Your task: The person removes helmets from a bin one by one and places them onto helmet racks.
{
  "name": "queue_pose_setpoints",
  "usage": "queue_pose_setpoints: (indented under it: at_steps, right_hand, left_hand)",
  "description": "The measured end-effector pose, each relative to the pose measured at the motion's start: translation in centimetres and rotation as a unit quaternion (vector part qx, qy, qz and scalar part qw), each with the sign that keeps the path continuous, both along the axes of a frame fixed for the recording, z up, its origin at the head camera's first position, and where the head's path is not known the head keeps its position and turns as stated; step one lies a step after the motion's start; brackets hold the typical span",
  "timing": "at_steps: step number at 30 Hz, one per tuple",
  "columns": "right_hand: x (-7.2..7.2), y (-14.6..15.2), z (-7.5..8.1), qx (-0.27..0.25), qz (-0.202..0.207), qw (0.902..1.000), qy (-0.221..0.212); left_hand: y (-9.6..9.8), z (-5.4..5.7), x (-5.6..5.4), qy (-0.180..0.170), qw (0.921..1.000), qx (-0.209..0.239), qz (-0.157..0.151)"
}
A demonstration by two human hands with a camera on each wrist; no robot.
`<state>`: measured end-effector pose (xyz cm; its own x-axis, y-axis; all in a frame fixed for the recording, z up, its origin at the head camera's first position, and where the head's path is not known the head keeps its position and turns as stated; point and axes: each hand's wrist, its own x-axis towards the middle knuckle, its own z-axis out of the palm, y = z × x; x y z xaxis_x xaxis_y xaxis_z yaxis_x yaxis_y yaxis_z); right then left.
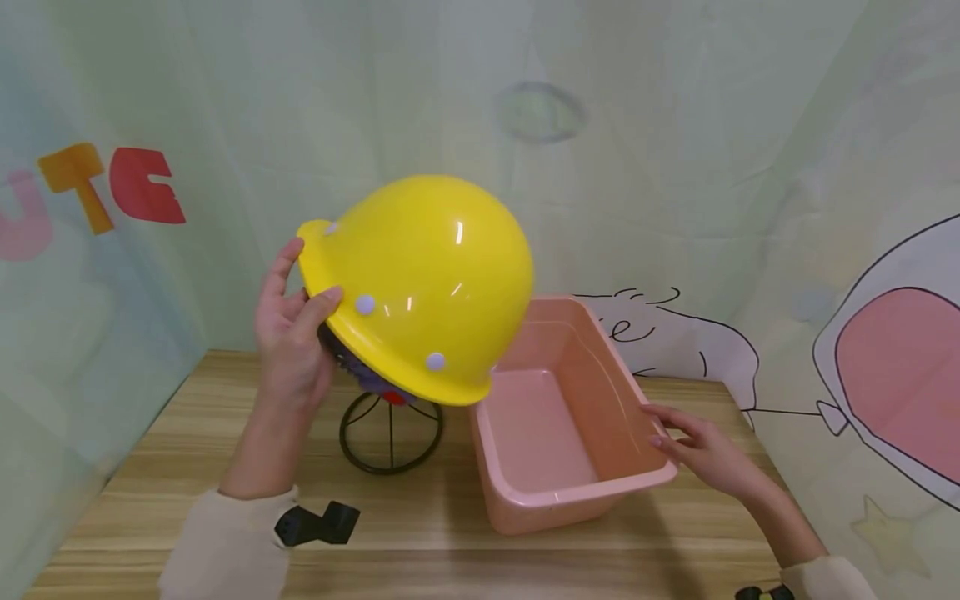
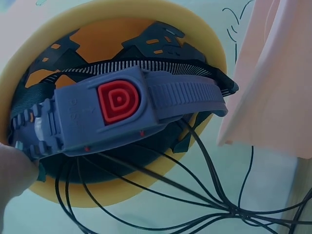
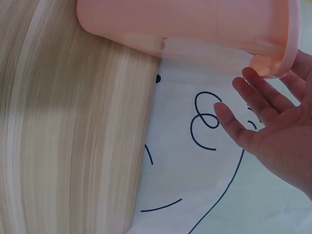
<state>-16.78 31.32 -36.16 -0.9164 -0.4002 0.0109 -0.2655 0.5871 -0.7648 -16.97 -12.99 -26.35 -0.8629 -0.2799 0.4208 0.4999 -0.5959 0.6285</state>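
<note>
Handling in mid-course, as it stood before me. A yellow helmet (image 1: 427, 283) was off the table (image 1: 405, 533), tilted, its crown leaning over the near left part of a pink tub (image 1: 585, 490) and its open side turned down and to the left. The left hand (image 1: 296, 333) pinched the brim, thumb on top. Judged from this arrangement, the lifting was done; letting go of the helmet was not. Below it stood a black wire stand (image 1: 391, 437); whether helmet and stand touched I could not tell. The right hand (image 1: 708, 454), its fingers loosely extended and spread, touched the tub's rim.

The left wrist view alone opened the helmet's interior: a grey adjuster (image 2: 73, 124) with a red button (image 2: 118, 101), striped webbing (image 2: 156, 67), and the stand's wires fanning beneath. The head view gave only a sliver of these parts. The right wrist view added the tub's outer wall and the right palm; only the head view showed the tub's floor.
</note>
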Motion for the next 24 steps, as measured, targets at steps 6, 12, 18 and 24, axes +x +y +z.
queue_pose_setpoints:
  at_steps: [6,12,18,24]
  right_hand:
    - [0.0,0.0,0.0,0.003,-0.002,1.0,0.005]
    - [0.0,0.0,0.1,0.008,-0.003,0.9999,0.009]
    - [0.0,-0.1,0.0,0.011,-0.004,0.9998,0.019]
    - [0.0,-0.2,0.0,0.016,0.0,0.9995,0.028]
  left_hand:
    - [-0.9,-0.2,0.0,-0.011,0.9994,0.033,0.003]
    - [-1.6,-0.7,0.0,-0.019,0.9987,0.045,0.011]
    - [-2.0,-1.6,0.0,-0.029,0.9983,0.046,0.022]
    - [-2.4,-2.3,-0.1,-0.026,0.9976,0.064,0.003]
